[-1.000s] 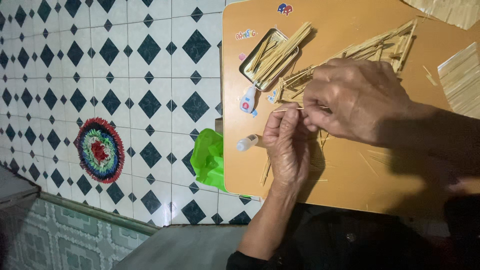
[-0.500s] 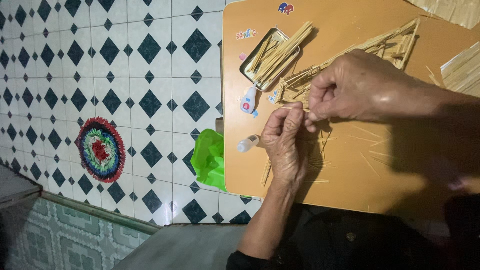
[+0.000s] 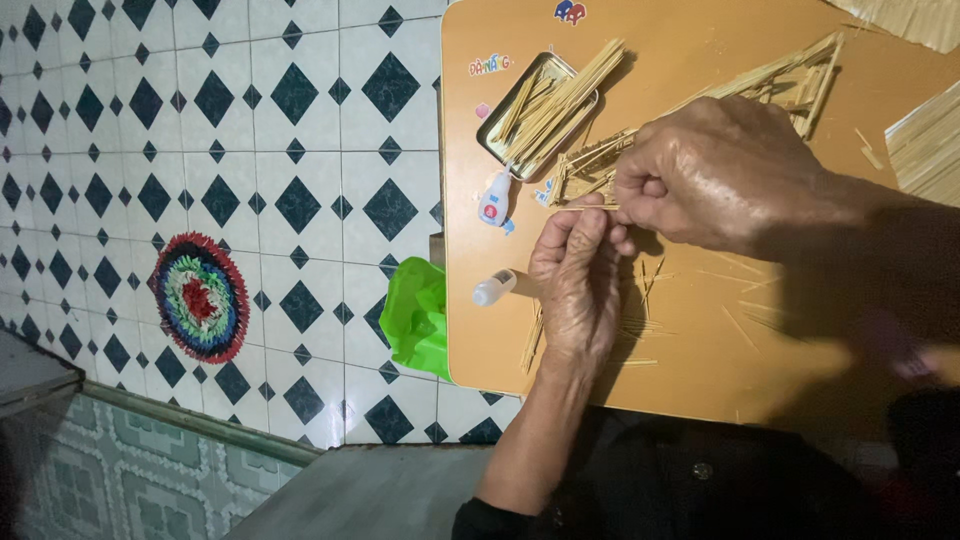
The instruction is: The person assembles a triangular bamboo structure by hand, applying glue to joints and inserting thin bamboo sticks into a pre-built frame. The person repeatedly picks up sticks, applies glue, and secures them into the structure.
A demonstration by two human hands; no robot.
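I see my left hand (image 3: 580, 285) and right hand (image 3: 715, 175) meeting over the table (image 3: 700, 380), both pinching one thin stick (image 3: 585, 208) between fingertips. Loose sticks (image 3: 640, 325) lie under them. The tan table stands on a black-and-white tiled floor (image 3: 250, 130) with a round mat (image 3: 198, 297). A tin (image 3: 540, 115) of sticks sits far left, two small bottles (image 3: 494, 200) beside it, green plastic (image 3: 420, 318) at the edge.
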